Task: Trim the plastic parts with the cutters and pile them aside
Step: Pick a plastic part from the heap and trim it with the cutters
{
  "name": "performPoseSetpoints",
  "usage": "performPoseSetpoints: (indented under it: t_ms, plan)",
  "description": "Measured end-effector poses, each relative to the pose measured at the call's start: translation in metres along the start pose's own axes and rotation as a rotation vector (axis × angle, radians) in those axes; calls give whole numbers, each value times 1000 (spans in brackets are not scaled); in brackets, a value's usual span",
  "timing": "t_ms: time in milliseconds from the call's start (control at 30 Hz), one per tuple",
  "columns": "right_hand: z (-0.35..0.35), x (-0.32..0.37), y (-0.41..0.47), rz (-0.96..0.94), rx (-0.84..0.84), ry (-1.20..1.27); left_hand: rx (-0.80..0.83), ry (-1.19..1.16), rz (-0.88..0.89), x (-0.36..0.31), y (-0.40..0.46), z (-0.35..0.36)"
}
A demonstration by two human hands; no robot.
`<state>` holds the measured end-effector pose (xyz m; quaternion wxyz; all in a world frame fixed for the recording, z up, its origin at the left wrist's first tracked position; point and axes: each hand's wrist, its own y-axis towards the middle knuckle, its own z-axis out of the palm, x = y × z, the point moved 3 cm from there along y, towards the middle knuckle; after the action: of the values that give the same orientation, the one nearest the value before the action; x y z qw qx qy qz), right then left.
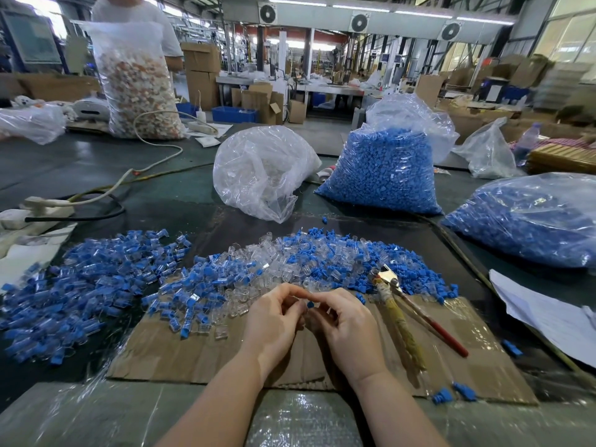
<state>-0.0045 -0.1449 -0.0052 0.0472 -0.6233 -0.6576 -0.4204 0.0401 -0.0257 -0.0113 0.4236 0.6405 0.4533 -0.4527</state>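
**Both hands on one small blue part, cutters lying idle**

My left hand [274,321] and right hand [345,327] meet at the lower middle of the frame, over a sheet of cardboard [200,353]. Their fingers are curled in toward each other, and between the fingertips I pinch a small blue part [310,305]. Only its blue end shows; the rest is hidden by my fingers, so I cannot tell exactly which fingers carry it.

The cutters [406,304] lie on the cardboard just to the right of my right hand, not touched by either hand. Their metal head points toward the upper left and rests against the edge of the nearer heap; one handle is wrapped in worn yellowish tape, the other ends in red.

Directly above my hands spreads a mixed heap of clear and blue parts [290,262]. At the left of the frame lies a second pile [80,285], made of blue-and-clear pieces. A few loose blue bits [454,393] sit at the lower right corner of the cardboard.

Further up, in the middle, stands a crumpled clear bag [261,169]. To its right is a full bag of blue parts [387,169], and another blue-filled bag [529,217] lies at the right edge.
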Motion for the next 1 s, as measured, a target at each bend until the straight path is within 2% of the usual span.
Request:
performPoseSetpoints:
  t_ms: [500,667,767,833,933,1000]
  plan:
    - [-1,2,0,6,-2,-21,-20,69,21,4,4,-1]
    - [-13,5,2,40,-73,-208,-18,-4,-28,5,6,-1]
    - [-32,-1,4,237,-62,-472,-10,-9,-45,6,7,-2]
    - [-46,-14,4,456,57,-666,-3,-36,-53,5,8,-1]
    - [-62,-31,1,696,278,-734,0,-65,-60,3,8,-1]
    - [-66,-35,-1,738,351,-731,-4,-68,-58,1,8,-1]
